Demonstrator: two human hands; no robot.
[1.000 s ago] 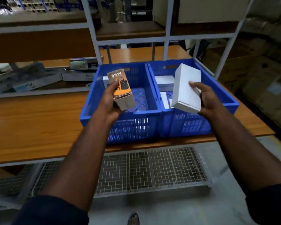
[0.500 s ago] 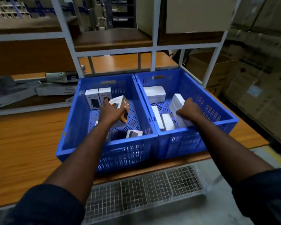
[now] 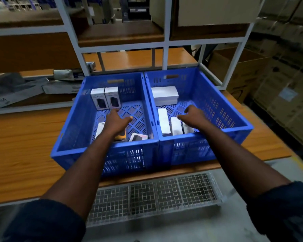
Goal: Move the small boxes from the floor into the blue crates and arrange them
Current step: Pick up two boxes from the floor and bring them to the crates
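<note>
Half a second ago your left grip point(image 3: 118, 120) had the orange-and-white box marked 65W in hand, and your right grip point(image 3: 193, 114) was pressing a white rectangular box down among the others. Now both are empty, fingers loosely spread, each hovering inside its own crate. The orange-and-white box point(image 3: 120, 136) lies on the slatted floor of the left blue plastic crate point(image 3: 69, 137), just under and behind your left wrist, mostly hidden by it. The white box point(image 3: 188, 128) sits under your right palm in the right blue plastic crate point(image 3: 234, 119), only a sliver of it showing.

Ahead of your left grip, two upright white boxes with dark product pictures point(image 3: 105, 99) stand side by side against the far wall. A white box point(image 3: 100, 130) sits to its left, and a tilted white-edged box with a dark face point(image 3: 138, 137) to its right near the front wall. Left of your right grip, two narrow white boxes point(image 3: 169, 124) stand on edge beside each other; beyond it, a wide white box point(image 3: 164, 95) lies flat at the far end. Both crates rest touching each other on the orange wooden surface point(image 3: 24, 145).
</note>
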